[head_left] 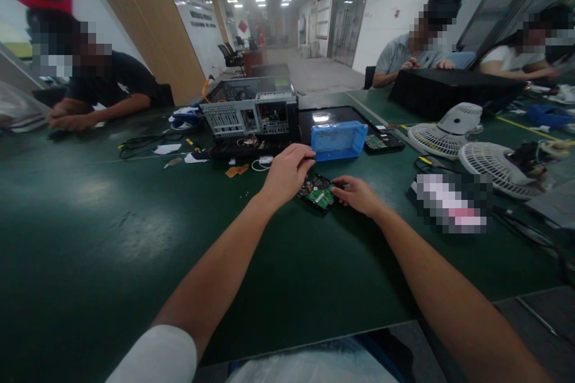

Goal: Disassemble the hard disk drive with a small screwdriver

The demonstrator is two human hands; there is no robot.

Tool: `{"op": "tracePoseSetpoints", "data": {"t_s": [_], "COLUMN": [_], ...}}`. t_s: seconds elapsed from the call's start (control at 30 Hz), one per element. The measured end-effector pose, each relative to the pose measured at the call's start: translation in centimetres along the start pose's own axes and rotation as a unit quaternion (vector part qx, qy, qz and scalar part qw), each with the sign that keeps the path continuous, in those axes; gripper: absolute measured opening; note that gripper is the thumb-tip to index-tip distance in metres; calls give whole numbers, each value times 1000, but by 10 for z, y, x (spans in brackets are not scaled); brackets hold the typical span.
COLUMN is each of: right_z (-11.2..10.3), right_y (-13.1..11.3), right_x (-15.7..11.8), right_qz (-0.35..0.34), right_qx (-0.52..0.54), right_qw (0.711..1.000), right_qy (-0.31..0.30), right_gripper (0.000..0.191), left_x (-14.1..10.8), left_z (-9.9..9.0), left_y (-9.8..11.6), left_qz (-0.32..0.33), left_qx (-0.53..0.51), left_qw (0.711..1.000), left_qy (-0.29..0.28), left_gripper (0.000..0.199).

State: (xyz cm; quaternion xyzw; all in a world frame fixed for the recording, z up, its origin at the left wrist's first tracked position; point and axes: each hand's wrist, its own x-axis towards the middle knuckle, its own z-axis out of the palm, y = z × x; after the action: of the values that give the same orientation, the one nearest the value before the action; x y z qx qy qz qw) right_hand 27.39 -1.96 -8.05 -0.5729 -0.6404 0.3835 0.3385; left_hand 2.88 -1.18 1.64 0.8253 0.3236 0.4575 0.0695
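A hard drive [320, 196] with its green circuit board facing up is in front of me at the table's middle. My right hand [353, 192] grips its right edge between thumb and fingers. Above the drive's far left side is my left hand [290, 170], its fingers pinched together close to a blue plastic bin [339, 142]. Whatever the left fingertips hold, if anything, is too small to make out. The bin stands just beyond the drive, its open side facing away from me or upward; I cannot tell which.
Behind the bin are an opened computer case [251, 114] and a black panel [332, 114]. Another hard drive [384, 142] lies right of the bin. Fan parts [489, 167] and cables [530, 230] lie at the right. Co-workers sit across the green table [135, 239].
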Motion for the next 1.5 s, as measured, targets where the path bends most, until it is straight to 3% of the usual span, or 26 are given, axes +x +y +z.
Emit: {"op": "tracePoseSetpoints", "data": {"t_s": [0.47,0.73,0.93,1.27,1.5], "right_z": [0,0,-1,0,-1], "right_y": [-2,-4,-3,3,6], "right_x": [0,-1,-1,1,4], "right_qz": [5,4,5,10,16], "right_qx": [1,-3,-2,-1,-22], "right_qw": [1000,1000,1000,1000,999], "right_qy": [-4,-5,1,18,45], "right_gripper": [33,31,31,40,28], "left_x": [-4,-1,1,-2,-3], "left_z": [8,2,0,2,2], "left_y": [-2,1,2,0,1], "left_qz": [-60,-24,-17,-26,-43], "left_qx": [-89,-6,12,-19,-26], "left_qw": [994,1000,1000,999,999], "left_qy": [15,15,4,-20,-16], "left_gripper": [23,12,17,24,21]}}
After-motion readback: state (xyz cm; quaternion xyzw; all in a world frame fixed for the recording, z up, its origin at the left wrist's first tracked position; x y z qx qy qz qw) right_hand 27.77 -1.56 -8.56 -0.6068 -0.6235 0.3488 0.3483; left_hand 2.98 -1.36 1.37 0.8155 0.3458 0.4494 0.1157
